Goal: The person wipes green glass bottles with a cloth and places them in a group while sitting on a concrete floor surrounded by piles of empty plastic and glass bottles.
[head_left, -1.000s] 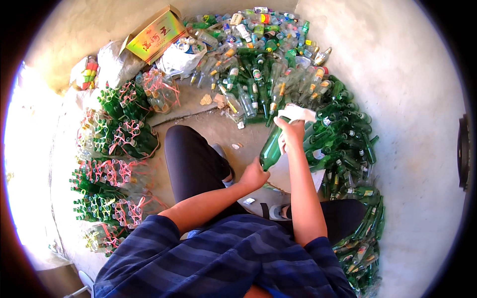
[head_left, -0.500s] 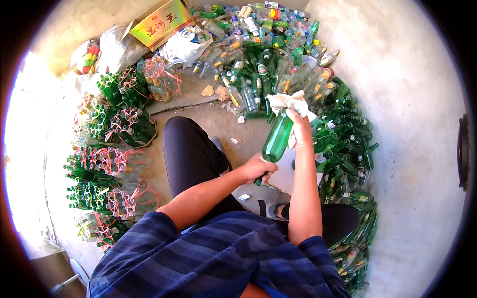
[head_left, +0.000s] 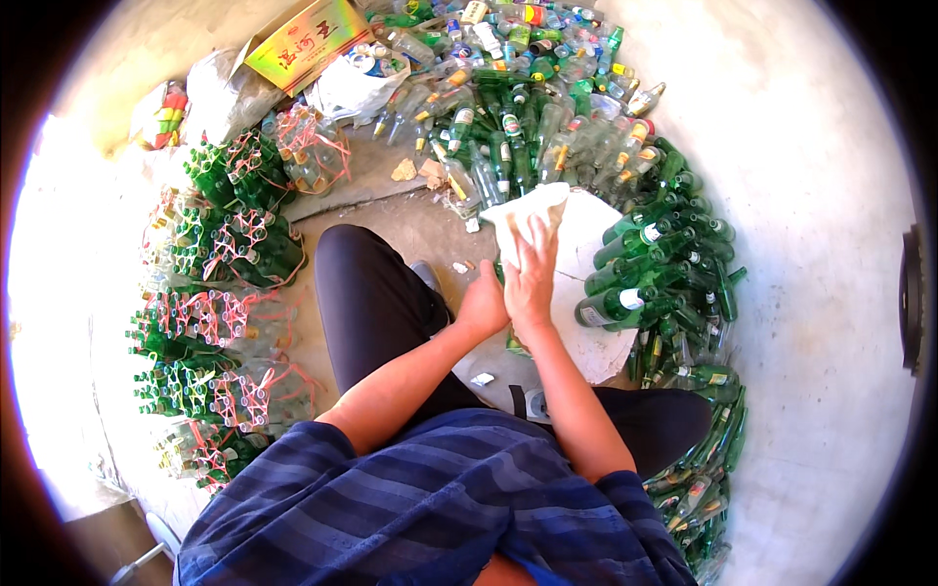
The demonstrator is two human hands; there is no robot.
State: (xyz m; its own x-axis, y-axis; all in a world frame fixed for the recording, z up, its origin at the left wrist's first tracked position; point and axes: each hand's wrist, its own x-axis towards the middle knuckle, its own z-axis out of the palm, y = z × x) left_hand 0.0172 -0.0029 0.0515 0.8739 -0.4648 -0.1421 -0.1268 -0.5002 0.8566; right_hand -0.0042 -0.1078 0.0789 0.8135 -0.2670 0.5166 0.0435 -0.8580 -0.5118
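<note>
My left hand [head_left: 485,302] is closed on a green glass bottle [head_left: 516,343], which is mostly hidden behind my hands. Just to its right, my right hand [head_left: 531,283] has its fingers laid over a crumpled white cloth or paper [head_left: 526,203] and presses it toward the bottle; whether it also grips the glass is hidden. Beyond them, a pale board [head_left: 596,361] lies on the floor, with several green bottles [head_left: 611,308] lying on and beside it at the right.
Loose bottles [head_left: 508,117] pile from the back round to my right. Bundles of tied green bottles [head_left: 205,381] stand along the left. A cardboard box [head_left: 303,54], a white bag [head_left: 352,93] and plastic sacks [head_left: 230,98] sit at back left. My bent legs [head_left: 371,303] frame the middle.
My right hand has moved left and turned, bringing the white cloth in front of the bottle, which is now mostly covered. My left hand has risen slightly and shifted left.
</note>
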